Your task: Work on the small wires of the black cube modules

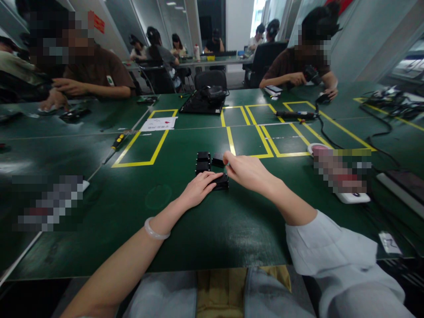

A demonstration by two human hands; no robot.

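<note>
Cloth [221,293], mustard-yellow, between pale grey-blue clothing [172,293], below the near edge of a green table [185,247]. On the right arm, a pale turned-back sleeve [326,243]; on the left wrist, a whitish bracelet [151,231]. Just ahead, midway across the view, the left hand [199,189], palm down, fingers outstretched and slightly spread, laid over a long black block [223,183] flat on the table. Beside and a little beyond, the right hand [247,170], fingers curled inward, fingertips right by a smaller black piece [217,160]; impossible to tell whether gripped or merely touched. Two more black blocks [203,167] in a short column, beyond the left fingertips and left of the smaller piece. Out to the right, a white-edged device [354,197], largely blurred. Farther on, yellow tape [132,165] in rectangles on the tabletop, with a yellow-and-black screwdriver [117,141] to the left, a white paper sheet [159,124] across one outline, and a black rod-shaped tool [296,115] across others at right. Beyond, a black panel [198,105] with a dark object on top. Across the table, two brown-shirted people [99,70], one at each side. Farthest back, more people [159,51] seated around another table.
</note>
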